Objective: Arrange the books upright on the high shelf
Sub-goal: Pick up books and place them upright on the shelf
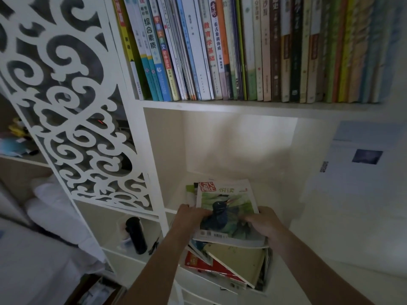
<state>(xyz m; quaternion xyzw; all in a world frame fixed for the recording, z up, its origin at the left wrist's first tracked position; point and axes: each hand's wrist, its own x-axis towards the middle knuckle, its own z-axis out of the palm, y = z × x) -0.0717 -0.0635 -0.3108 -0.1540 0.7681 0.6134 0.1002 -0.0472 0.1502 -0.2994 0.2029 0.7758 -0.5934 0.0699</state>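
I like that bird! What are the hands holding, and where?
Both hands, left hand and right hand, grip the bird-cover magazine at its near side edges.

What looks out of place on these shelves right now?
The stack of books in the lower cubby lies flat, fanned askew, overhanging the edge. Both hands grip the top magazine. Upper-shelf books stand upright.

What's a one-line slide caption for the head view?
Both hands, left and right, grip a bird-cover magazine atop a pile below the full high shelf.
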